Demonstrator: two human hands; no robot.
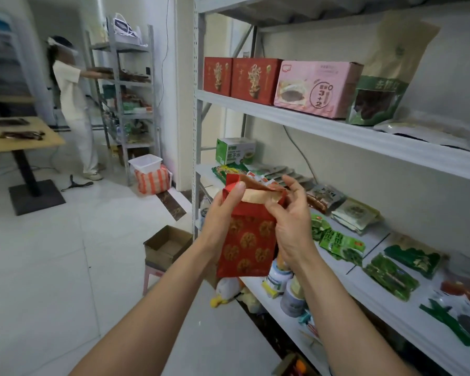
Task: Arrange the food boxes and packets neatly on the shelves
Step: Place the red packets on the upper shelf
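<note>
I hold a red food box (247, 240) with gold round patterns upright in front of the shelves, its top flaps open and small sachets showing inside. My left hand (224, 210) grips its upper left side, thumb on the flap. My right hand (288, 215) pinches the brown inner flap at the top right. On the upper shelf (337, 128) stand two red boxes (239, 77), a pink box (315, 88) and a green pouch (377, 101). The middle shelf (364, 280) bears a green-and-white box (235, 150) and several green packets (342, 245) lying flat.
Jars and bottles (285, 286) stand on the lower shelf. An open cardboard box (167, 245) sits on a pink stool on the floor. Another person (73, 109) works at a far rack. A wooden table (19, 134) stands at the left; a white bin (147, 164) rests on a striped bag.
</note>
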